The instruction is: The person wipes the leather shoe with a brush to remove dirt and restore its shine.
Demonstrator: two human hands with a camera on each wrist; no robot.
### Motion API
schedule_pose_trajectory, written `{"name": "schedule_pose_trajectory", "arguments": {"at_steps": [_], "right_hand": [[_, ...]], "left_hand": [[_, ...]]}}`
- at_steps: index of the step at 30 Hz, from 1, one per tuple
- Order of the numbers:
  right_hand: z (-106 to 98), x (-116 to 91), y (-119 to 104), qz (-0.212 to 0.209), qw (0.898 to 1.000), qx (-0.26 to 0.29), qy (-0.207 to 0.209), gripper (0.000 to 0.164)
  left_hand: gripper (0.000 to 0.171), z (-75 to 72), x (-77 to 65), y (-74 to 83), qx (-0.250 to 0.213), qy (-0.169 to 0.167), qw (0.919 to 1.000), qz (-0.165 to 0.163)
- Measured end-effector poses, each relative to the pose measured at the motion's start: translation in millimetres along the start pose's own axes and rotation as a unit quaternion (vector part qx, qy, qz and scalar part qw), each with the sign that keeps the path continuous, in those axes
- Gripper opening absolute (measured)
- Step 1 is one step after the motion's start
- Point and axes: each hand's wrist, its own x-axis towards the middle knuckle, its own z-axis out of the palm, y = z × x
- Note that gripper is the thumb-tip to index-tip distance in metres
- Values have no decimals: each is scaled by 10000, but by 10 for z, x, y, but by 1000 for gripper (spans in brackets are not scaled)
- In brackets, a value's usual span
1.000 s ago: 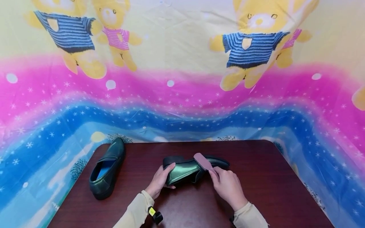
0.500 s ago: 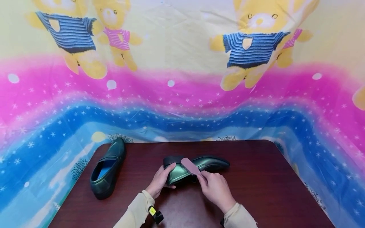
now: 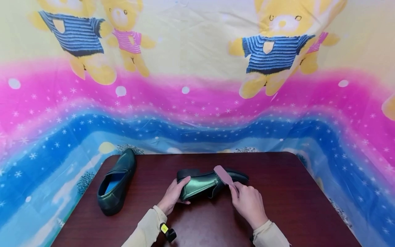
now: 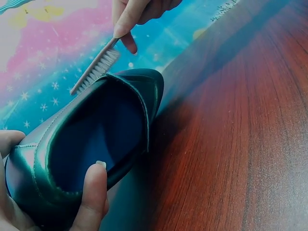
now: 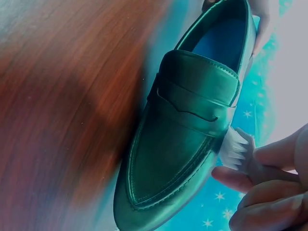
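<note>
A dark, shiny leather loafer is tipped on its side over the table, its toe pointing right. My left hand grips it by the heel; in the left wrist view the thumb lies at the opening's rim. A brush with a pinkish back is in my right hand, pinched by its handle between thumb and fingers. Its pale bristles meet the loafer's side beside the strap, as the right wrist view shows. The loafer's blue insole shows inside the opening.
A second loafer stands upright at the left of the dark red-brown wooden table, toe toward the back edge. Behind the table hangs a printed cloth with bears and snowflakes. A black strap device sits on the left wrist.
The brush in my right hand has swept left along the loafer's side toward the heel, then back right toward the toe. My left hand and the loafer have stayed in place.
</note>
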Motion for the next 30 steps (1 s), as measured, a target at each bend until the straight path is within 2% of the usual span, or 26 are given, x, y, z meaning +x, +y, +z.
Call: {"name": "schedule_pose_trajectory", "arguments": {"at_steps": [6, 12, 16, 19, 24, 30], "right_hand": [[17, 20, -27, -142, 9999, 2, 29, 14], [39, 7, -183, -384, 9972, 612, -209, 11], [95, -3, -289, -578, 9944, 802, -385, 13], [153, -20, -329, -680, 9943, 726, -376, 17], [196, -43, -287, -777, 9963, 355, -74, 22], [141, 13, -118, -504, 9987, -10, 81, 15]], "left_hand": [[74, -9, 5, 11, 26, 34, 10000, 16], [76, -3, 13, -8, 23, 127, 9999, -31], [76, 7, 19, -26, 15, 125, 9999, -22], [76, 11, 19, -42, 6, 132, 9999, -26], [77, 5, 7, -76, -13, 168, 9998, -77], [75, -19, 11, -64, -78, 62, 9999, -42]]}}
